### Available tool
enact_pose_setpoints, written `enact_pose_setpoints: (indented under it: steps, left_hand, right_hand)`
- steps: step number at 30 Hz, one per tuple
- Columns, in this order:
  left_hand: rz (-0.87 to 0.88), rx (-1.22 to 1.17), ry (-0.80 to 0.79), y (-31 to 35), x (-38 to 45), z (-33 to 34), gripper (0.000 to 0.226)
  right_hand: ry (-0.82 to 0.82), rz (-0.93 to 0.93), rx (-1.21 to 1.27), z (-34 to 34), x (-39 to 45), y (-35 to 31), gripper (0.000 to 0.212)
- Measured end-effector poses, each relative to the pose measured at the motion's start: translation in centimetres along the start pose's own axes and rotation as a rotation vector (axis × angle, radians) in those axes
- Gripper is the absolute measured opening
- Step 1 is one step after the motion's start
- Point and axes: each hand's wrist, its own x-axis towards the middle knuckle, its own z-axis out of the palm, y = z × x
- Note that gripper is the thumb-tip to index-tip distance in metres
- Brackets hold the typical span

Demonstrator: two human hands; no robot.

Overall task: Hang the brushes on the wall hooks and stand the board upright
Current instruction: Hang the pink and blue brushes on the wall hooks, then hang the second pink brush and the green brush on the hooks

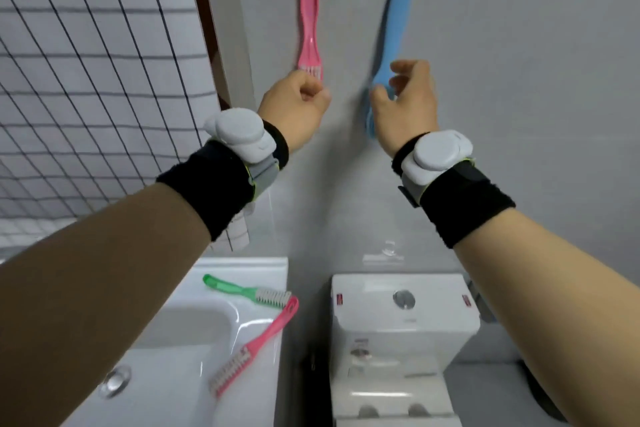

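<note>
While both arms reach up to the grey wall (519,80), the head view shows a pink brush (309,10) hanging there with its handle up and bristles down. The left hand (294,104) is curled loosely just under those bristles, fingertips touching or nearly touching them; I cannot tell whether it grips. To the right of the pink brush, well apart from it, a blue brush (393,28) lies slanted against the wall, its top blurred near the upper edge of the view. The right hand (403,100) pinches the lower end of the blue brush between thumb and bent fingers. Bare wall lies between the two brushes and stretches wide to the right of the blue one.

Below the pink brush, a white sink (242,267) carries a green brush (249,293) flat on its back rim. A second pink brush (256,340) lies slanted along the sink's right edge, its handle end close to the green bristles. Right of the sink, across a narrow gap, stands a toilet tank (405,322).
</note>
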Motion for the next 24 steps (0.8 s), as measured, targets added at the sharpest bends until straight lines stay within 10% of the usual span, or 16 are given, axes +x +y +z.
enact_pose_setpoints:
  steps: [14,24]
  left_hand:
    - [-0.560,-0.018,-0.425,-16.8,-14.7,-3.2,0.030]
    - [-0.495,0.512,-0.616,-27.1,-21.2,-7.0,0.028]
  right_hand:
    - [-0.532,0.216,0.023,7.6,-19.4,4.5,0.015]
    - [-0.718,0.467,-0.128,11.9,-30.6,5.8,0.019]
